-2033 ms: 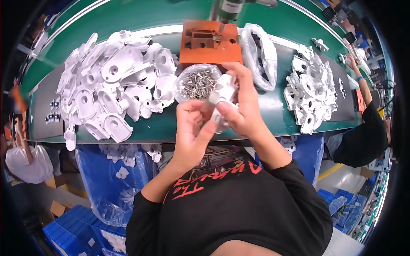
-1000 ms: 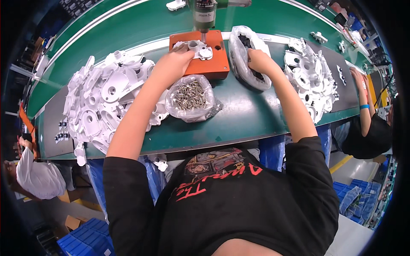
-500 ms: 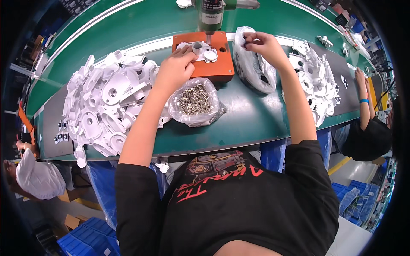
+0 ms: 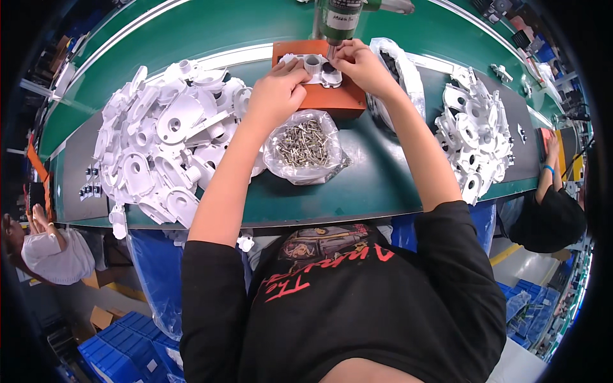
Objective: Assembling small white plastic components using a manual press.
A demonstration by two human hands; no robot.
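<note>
A white plastic part (image 4: 313,62) with a short round tube lies in the orange fixture block (image 4: 329,101). My left hand (image 4: 279,92) holds the part's left side against the block, fingers bent over its edge. From the right, my right hand (image 4: 365,69) pinches a small black piece (image 4: 328,66) at the round end of the part, right beside the tube. The fingertips partly cover this piece. Just above them hangs the tip of a green power screwdriver (image 4: 340,20), which neither hand holds. A clear bag of screws (image 4: 300,145) sits in front of the block.
Heaps of white plastic parts lie left (image 4: 175,124) and right (image 4: 469,121). A clear bag with dark pieces (image 4: 408,73) stands right of the block. Co-workers sit at far left (image 4: 56,252) and far right (image 4: 548,207). Blue bins (image 4: 131,348) stand on the floor.
My right hand has moved left from the bag of dark pieces to the white part, bringing a small black piece. My left hand stays on the part.
</note>
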